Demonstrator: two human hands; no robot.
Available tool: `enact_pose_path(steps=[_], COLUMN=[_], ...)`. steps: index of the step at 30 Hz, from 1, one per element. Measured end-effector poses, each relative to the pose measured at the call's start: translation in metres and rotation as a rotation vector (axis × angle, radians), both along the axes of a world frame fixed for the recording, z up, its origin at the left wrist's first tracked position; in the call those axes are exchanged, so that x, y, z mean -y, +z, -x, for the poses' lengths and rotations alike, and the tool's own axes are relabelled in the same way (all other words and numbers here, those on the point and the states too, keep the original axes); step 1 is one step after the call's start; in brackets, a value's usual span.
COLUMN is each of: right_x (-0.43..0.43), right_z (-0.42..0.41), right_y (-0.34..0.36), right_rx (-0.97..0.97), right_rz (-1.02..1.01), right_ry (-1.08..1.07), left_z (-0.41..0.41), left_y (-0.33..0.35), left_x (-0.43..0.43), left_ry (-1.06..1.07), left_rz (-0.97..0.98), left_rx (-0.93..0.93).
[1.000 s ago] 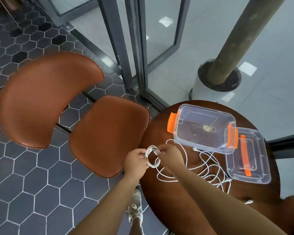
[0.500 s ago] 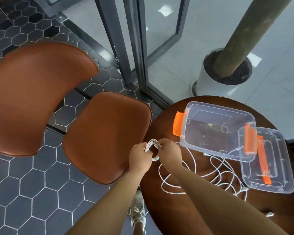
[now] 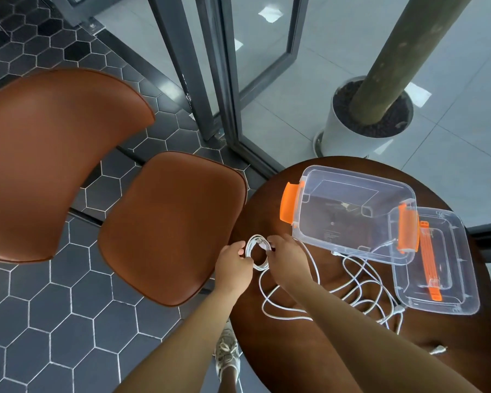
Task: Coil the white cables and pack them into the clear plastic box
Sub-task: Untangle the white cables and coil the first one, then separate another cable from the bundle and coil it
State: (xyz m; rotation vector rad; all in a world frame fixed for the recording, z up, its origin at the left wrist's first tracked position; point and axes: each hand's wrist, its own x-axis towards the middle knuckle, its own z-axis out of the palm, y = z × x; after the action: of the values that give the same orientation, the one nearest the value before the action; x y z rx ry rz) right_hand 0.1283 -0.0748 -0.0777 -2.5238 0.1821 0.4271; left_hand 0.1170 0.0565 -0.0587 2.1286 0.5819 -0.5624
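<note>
Left hand pinching small coil at table edge; right hand gripping coil's other side. Loose white cable trailing rightward, nearer right hand. Clear plastic box open beyond-right, lid beside.

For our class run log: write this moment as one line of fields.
stage: coiling | left hand: holds coil | right hand: holds coil | loose cable: on table | box: open

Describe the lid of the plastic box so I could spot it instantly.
Find the round dark wooden table at lower right. On it stands an open clear box with orange latches; the lid lies flat at the box's right end, partly tucked under it. Unlike the deep box, it is shallow, with an orange handle strip along its middle.
</note>
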Motion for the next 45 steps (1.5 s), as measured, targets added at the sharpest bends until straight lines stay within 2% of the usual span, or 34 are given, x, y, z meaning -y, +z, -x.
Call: enact_pose_path(steps=[4, 7, 9, 12, 13, 18, 21, 30, 39, 41, 42, 45], right_x=[0.007, 0.019, 0.033, 0.059, 0.067, 0.079, 0.085, 0.105, 0.101, 0.101, 0.101, 0.102], right_z=[0.027, 0.059, 0.081, 0.091, 0.09, 0.072, 0.067, 0.102, 0.1, 0.099, 0.099, 0.103], right_y=[0.018, 0.042, 0.053, 0.058, 0.056, 0.04, 0.034, 0.059, 0.064, 0.066, 0.068, 0.075], right_rx=[0.067, 0.155, 0.197, 0.111, 0.071, -0.074, -0.112, -0.124, -0.133, -0.116, -0.108, -0.09], right_rz=[0.02, -0.06, -0.113, -0.17, -0.157, -0.085, -0.053, -0.277, -0.265, -0.259, -0.263, -0.284], right_ry=[0.154, 0.133, -0.025, -0.379, -0.425, -0.307, -0.315, -0.356, -0.335, -0.325, -0.32, -0.275], left_z=[0.022, 0.046, 0.06, 0.067, 0.068, 0.069, 0.071, 0.083, 0.08, 0.079, 0.076, 0.061], left_y=[0.001, 0.003, 0.005, 0.004, 0.005, 0.005, 0.004, 0.008, 0.013, 0.021, 0.027, 0.051], left_x=[0.001, 0.007, 0.013, 0.022, 0.026, 0.036, 0.036, 0.04, 0.043, 0.05, 0.055, 0.074], left_ry=[0.025, 0.042, -0.012, -0.14, -0.147, -0.082, -0.073, -0.112, -0.238, -0.204, -0.14, 0.325], left_rz=[0.0, -0.011, 0.003, -0.035, -0.045, -0.033, -0.024, -0.004, -0.133, -0.051, 0.069, 0.646], left_rx=[-0.015, -0.057, -0.088, -0.088, -0.086, -0.111, -0.118, -0.125, -0.028, 0.034, 0.02, -0.229])
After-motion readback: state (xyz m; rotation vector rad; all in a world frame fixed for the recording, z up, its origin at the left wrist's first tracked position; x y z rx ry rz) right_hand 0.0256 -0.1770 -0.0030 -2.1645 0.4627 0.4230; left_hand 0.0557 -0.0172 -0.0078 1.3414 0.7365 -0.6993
